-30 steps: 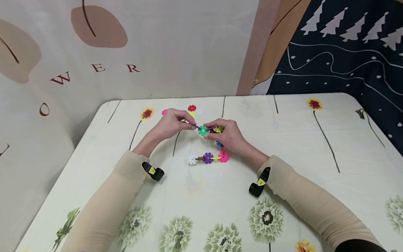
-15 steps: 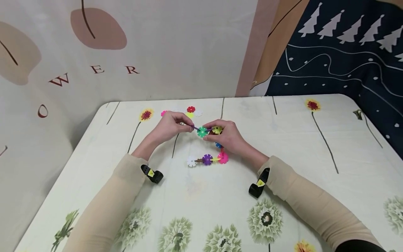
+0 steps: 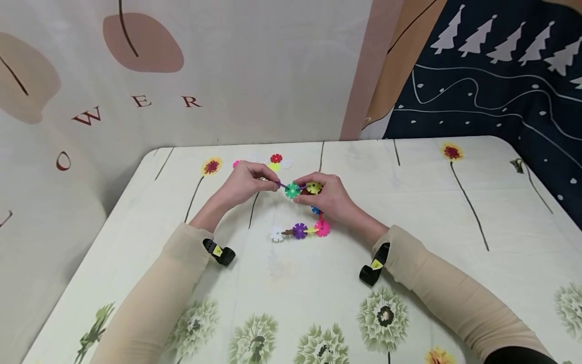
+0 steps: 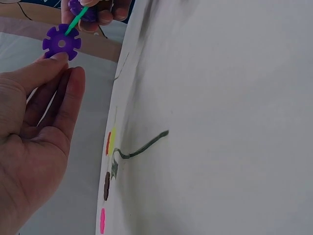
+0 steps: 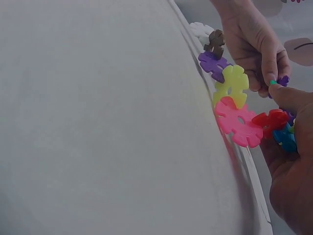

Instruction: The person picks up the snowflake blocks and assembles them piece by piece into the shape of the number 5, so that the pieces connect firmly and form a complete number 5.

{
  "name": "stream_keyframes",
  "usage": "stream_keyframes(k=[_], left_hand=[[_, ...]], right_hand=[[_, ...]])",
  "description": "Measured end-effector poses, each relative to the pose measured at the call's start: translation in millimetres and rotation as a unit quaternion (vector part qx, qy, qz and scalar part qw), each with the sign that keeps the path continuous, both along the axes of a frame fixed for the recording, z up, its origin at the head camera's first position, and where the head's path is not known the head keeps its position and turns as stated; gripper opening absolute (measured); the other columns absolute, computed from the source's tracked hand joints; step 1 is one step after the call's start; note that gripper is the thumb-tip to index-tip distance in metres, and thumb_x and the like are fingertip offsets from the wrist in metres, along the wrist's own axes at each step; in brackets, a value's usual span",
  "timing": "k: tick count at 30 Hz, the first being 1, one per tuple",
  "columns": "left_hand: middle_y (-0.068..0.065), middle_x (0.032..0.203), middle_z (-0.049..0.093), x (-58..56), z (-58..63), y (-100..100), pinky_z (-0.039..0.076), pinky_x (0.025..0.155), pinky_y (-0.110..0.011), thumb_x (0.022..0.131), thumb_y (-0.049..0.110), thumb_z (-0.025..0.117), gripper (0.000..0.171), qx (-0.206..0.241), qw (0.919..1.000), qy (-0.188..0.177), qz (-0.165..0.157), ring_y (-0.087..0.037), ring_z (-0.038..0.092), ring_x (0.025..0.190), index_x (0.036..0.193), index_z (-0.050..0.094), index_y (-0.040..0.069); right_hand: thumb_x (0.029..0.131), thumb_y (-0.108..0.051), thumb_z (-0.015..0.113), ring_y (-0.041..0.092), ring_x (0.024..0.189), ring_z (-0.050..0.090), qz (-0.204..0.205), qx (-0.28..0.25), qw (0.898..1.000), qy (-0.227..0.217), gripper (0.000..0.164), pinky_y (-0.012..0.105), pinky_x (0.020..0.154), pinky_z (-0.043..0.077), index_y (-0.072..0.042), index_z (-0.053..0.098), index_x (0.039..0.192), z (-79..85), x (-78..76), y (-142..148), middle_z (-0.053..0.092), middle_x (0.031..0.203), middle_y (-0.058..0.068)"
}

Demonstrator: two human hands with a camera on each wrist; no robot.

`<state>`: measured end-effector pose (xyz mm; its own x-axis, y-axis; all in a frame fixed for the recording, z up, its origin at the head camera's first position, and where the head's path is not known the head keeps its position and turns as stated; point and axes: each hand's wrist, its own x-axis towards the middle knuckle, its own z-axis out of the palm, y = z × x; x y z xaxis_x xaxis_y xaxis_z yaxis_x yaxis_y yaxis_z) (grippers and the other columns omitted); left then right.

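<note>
Above the table (image 3: 409, 202), left hand (image 3: 251, 179) pinches purple disc (image 4: 50, 43), edge-on in head view. Right hand (image 3: 331, 196) pinches green disc (image 3: 292, 190), touching the purple one; hand cut off in both wrist views. Chain (image 3: 322, 229) ends at white disc (image 3: 277, 234), middle links partly hidden by right hand. Far pink piece (image 3: 236, 164) partly behind left hand.

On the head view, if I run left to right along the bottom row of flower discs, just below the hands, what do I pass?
White disc → brown disc → purple disc → yellow disc → pink disc.
</note>
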<state>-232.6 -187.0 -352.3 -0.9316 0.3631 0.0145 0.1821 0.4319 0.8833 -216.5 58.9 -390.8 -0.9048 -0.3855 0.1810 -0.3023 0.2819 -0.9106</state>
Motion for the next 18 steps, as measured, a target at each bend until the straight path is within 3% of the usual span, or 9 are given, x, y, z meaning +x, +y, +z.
stream_keyframes(k=[8, 15, 18], left_hand=[[-0.011, 0.093, 0.075, 1.6, 0.3, 0.6, 0.058, 0.078, -0.028, 0.089, -0.001, 0.078, 0.008, 0.021, 0.9997, -0.002, -0.008, -0.038, 0.070, 0.091, 0.097, 0.077, -0.003], [-0.011, 0.093, 0.075, 2.0, -0.4, 1.6, 0.058, 0.079, -0.028, 0.089, 0.000, 0.079, 0.009, 0.021, 0.9997, 0.001, -0.011, -0.033, 0.071, 0.089, 0.098, 0.077, -0.002], [-0.010, 0.093, 0.075, 2.9, -0.6, 1.9, 0.058, 0.080, -0.028, 0.089, 0.001, 0.079, 0.010, 0.022, 0.9997, -0.001, -0.010, -0.032, 0.072, 0.089, 0.098, 0.077, -0.003]], right_hand=[[0.084, -0.008, 0.086, 0.021, 0.105, 0.062, 0.011, -0.032, 0.999, 0.015, 0.038, 0.034, 0.090, 0.053, -0.001, 0.074, 0.119, -0.8, 0.0, 0.7, 0.072, 0.108, 0.004], [0.082, -0.012, 0.088, 0.019, 0.102, 0.063, 0.001, -0.054, 0.998, 0.040, 0.035, 0.036, 0.090, 0.051, -0.001, 0.077, 0.113, 1.1, 1.2, -1.4, 0.073, 0.103, 0.003], [0.083, -0.010, 0.088, 0.019, 0.103, 0.063, 0.005, -0.069, 0.996, 0.049, 0.031, 0.037, 0.091, 0.049, -0.001, 0.078, 0.111, 2.8, 1.4, -2.7, 0.073, 0.105, 0.008]])
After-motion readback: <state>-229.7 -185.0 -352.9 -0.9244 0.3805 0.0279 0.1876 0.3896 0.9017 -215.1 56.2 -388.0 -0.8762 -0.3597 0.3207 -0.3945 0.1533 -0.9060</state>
